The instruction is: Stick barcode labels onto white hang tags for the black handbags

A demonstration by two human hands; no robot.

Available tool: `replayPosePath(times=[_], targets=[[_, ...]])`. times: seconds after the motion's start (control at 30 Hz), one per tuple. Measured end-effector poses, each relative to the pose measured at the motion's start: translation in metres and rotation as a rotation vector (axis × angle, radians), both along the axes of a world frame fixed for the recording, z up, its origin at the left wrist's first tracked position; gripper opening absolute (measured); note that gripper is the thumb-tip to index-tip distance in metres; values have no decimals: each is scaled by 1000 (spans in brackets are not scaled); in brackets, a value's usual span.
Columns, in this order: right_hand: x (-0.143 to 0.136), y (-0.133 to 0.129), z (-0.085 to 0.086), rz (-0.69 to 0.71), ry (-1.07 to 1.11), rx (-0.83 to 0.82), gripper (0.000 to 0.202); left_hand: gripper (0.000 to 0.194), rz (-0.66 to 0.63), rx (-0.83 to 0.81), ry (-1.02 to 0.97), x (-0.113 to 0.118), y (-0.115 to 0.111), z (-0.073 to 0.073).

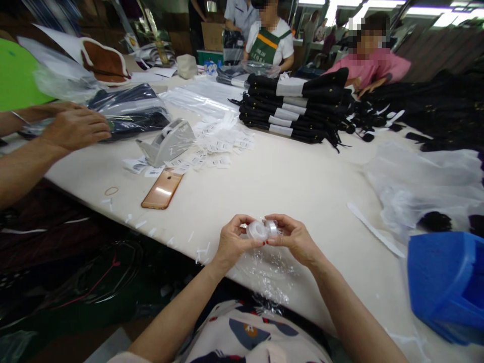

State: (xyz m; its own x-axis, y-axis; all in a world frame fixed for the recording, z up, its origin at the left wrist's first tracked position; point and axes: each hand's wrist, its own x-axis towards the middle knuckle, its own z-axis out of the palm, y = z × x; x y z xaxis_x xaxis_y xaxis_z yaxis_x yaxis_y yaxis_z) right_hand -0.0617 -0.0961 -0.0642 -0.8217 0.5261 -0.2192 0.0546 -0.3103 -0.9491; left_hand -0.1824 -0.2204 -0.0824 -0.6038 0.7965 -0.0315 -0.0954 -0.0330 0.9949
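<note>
Left hand (pixel 235 237) pinches one clear roll (pixel 256 230), right hand (pixel 295 239) a second roll (pixel 271 228) right beside it, over the worktop (pixel 212 196). Crinkled film (pixel 273 275) below both hands — looks unwrapped, my read; rolls not set down yet.

The tape rolls (pixel 271 228) look glossy plastic, the tabletop (pixel 302 181) smooth and matt.

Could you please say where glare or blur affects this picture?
Head view: glare streak on the phone, pale highlights on the clear rolls, glints on the crumpled film, ceiling lights overexposed at top right, top left corner smeared.
</note>
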Motion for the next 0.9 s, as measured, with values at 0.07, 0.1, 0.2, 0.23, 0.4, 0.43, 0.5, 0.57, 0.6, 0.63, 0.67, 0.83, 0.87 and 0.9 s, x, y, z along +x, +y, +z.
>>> replayPosePath(times=[0.07,0.1,0.2,0.23,0.4,0.43,0.5,0.57,0.6,0.63,0.67,0.83,0.87,0.9], targets=[[1,1,2,34,-18,7,46,46,-86,15,-176,-9,3,5],[1,2,3,45,-24,4,47,46,-124,25,-237,-15,4,8],[2,2,5,52,-37,-11,46,46,-242,43,-388,-35,5,15],[2,2,5,41,-44,-13,46,45,-274,47,-449,-42,5,16],[6,2,7,-62,-86,58,46,44,-182,56,-608,-67,3,11],[6,1,8,-83,-95,86,47,44,-120,37,-535,-70,3,9],[8,0,10,-121,-105,150,49,43,7,-40,-244,-73,5,4],[9,-2,12,-161,-105,222,50,41,102,-140,199,-75,7,0],[10,-3,13,-179,-107,257,50,39,118,-183,430,-75,9,-1],[10,-4,13,-192,-113,290,51,36,115,-217,637,-75,11,-2],[11,-4,12,-200,-124,322,50,34,98,-241,810,-75,13,-3],[14,-5,7,-190,-178,457,51,34,-31,-325,1206,-75,26,-8],[15,-5,6,-189,-176,461,51,36,-57,-336,1235,-76,28,-9],[16,-4,6,-188,-167,452,51,39,-83,-345,1249,-77,30,-11]])
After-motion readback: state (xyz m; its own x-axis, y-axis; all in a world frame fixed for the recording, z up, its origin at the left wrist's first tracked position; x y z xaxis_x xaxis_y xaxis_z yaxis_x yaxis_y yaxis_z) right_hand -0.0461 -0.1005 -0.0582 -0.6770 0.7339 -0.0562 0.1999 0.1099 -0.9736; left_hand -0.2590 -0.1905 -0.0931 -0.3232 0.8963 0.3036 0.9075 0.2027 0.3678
